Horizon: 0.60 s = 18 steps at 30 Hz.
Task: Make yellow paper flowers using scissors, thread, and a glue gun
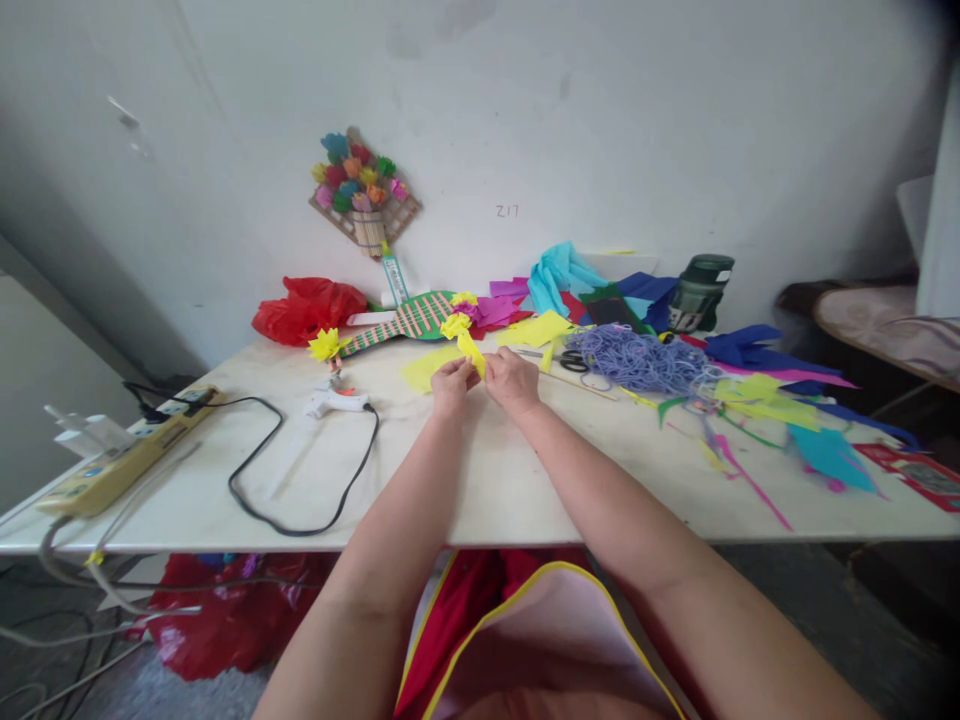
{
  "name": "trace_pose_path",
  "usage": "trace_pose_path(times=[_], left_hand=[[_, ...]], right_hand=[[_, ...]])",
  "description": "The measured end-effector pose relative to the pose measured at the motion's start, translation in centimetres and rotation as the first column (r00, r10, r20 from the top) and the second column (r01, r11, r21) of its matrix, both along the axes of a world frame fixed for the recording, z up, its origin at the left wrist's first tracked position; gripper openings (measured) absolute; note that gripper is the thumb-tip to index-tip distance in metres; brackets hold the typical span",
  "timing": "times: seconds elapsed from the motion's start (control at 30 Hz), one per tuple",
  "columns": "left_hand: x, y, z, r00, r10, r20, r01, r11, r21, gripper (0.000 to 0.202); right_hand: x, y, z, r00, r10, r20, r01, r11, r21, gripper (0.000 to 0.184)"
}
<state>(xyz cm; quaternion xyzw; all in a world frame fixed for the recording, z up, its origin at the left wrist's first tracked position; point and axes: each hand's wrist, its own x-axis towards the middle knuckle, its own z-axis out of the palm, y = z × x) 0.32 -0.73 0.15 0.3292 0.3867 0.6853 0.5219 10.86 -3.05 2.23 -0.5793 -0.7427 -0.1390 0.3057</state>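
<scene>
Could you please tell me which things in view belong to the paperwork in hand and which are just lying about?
In the job:
yellow paper strip, held by left hand and right hand
black-handled scissors, probably
white glue gun, probably

Apparently just lying about:
green bottle
red printed card
red plastic bag under the table

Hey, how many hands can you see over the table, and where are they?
2. The left hand is on the left of the yellow strip, pinching it; the right hand holds it from the right. No others show.
</scene>
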Motion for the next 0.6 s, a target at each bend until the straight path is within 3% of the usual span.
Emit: trace_pose_path(times=[0.3, 0.6], left_hand=[[0.06, -0.21, 0.17, 1.0, -0.02, 0.024, 0.02, 1.0, 0.011, 0.024], [-0.03, -0.12, -0.05, 0.999, -0.036, -0.001, 0.036, 0.999, 0.009, 0.025]], right_hand=[[-0.03, -0.24, 0.25, 0.998, 0.042, 0.049, -0.042, 0.999, -0.002, 0.033], [0.07, 0.52, -0.22, 0.986, 0.062, -0.157, -0.07, 0.997, -0.042, 0.032]])
